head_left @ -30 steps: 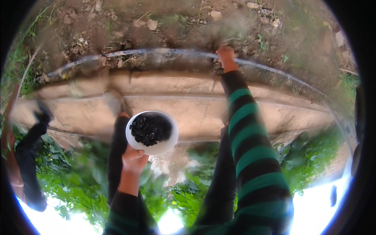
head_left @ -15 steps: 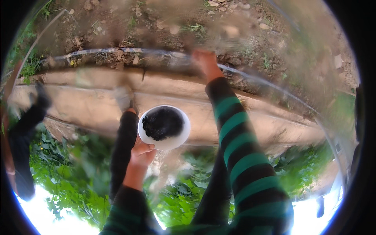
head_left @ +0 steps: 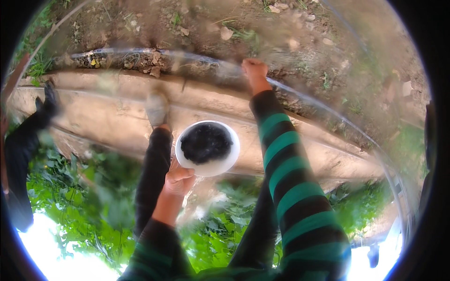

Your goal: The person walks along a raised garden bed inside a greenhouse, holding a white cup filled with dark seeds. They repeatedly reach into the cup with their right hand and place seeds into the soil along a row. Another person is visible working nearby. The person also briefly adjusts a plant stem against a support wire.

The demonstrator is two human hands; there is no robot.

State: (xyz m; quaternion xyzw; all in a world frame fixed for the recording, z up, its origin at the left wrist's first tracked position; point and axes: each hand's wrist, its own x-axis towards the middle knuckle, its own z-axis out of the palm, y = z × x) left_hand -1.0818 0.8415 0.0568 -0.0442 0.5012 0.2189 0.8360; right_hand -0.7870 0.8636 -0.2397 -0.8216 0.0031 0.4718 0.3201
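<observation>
My left hand (head_left: 178, 180) holds a white bowl (head_left: 207, 166) by its near rim. The bowl is full of small dark berries (head_left: 206, 143). My right arm, in a green and black striped sleeve, reaches forward. My right hand (head_left: 254, 70) is a closed fist on a thin grey pipe (head_left: 328, 110) that runs along the edge of the bare soil. Below the bowl are my legs in dark trousers, and one shoe (head_left: 157, 107) stands on a pale concrete ledge (head_left: 108, 117).
Another person's dark trouser leg and shoe (head_left: 47, 100) rest on the ledge at the far left. Brown soil with stones and dry leaves (head_left: 225, 33) lies beyond the pipe. Green leafy plants (head_left: 70, 187) grow below the ledge.
The view has swung, so the bowl and my left hand now sit further right and a little higher. My right fist stays at the pipe. My shoe has come onto the ledge.
</observation>
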